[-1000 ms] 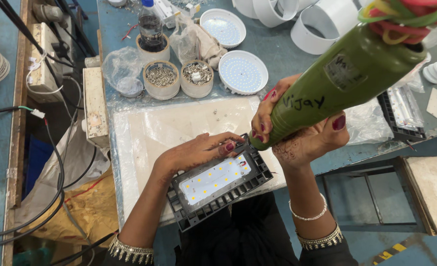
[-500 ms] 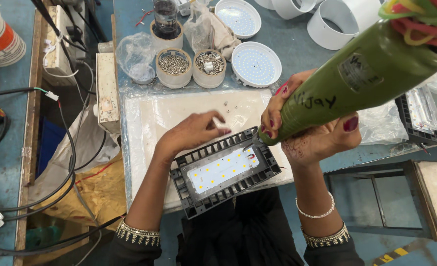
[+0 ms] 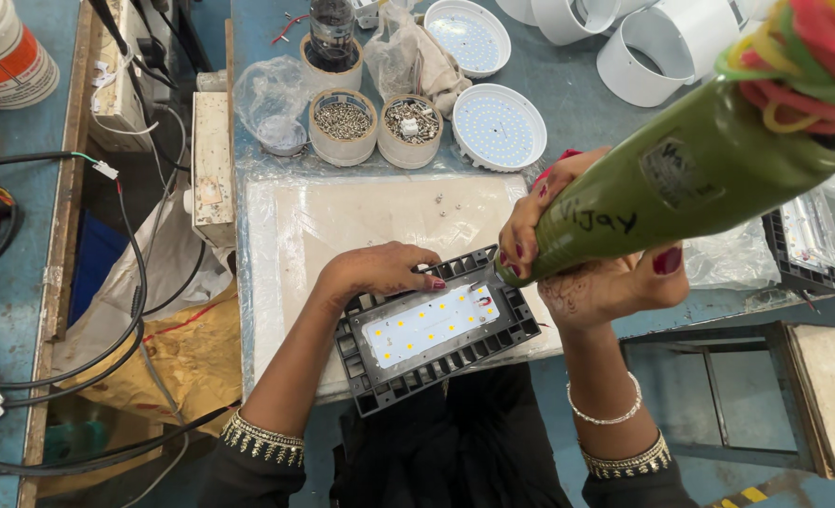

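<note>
Right hand point(image 3: 594, 246) wrapped tight around green power screwdriver point(image 3: 690, 179), grip closed low on the barrel, tip set down at the 3 o'clock corner of LED panel point(image 3: 430, 325). Left hand point(image 3: 375, 270) lying flat on the 10 o'clock edge of black finned housing point(image 3: 436, 362), fingers bent, pinning it down rather than clasping anything. Housing sitting slightly skewed on pale work mat point(image 3: 342, 221), at the 6 o'clock edge of counter point(image 3: 568, 103), directly before the body. Recommended for the fastening in hand: tool kept square over the screw, not leaning as its upper end now appears to; steady downward pressure; left hand well clear of the bit; housing held against turning. Bit and screw head too small to make out. Count: one housing under the hands, with a second like unit point(image 3: 803, 240) partly seen at 3 o'clock; two small tubs of screws point(image 3: 344, 120) point(image 3: 410, 122) at 12 o'clock; two round white LED discs point(image 3: 499, 127) point(image 3: 472, 36) at 1 o'clock; at least two white round shells point(image 3: 657, 56) at 2 o'clock; one dark bottle point(image 3: 331, 28) at 12 o'clock; one white pail point(image 3: 4, 47) at 10 o'clock. Bundle of coloured rubber bands point(image 3: 803, 56) wound on the tool's top end, number not countable.
</note>
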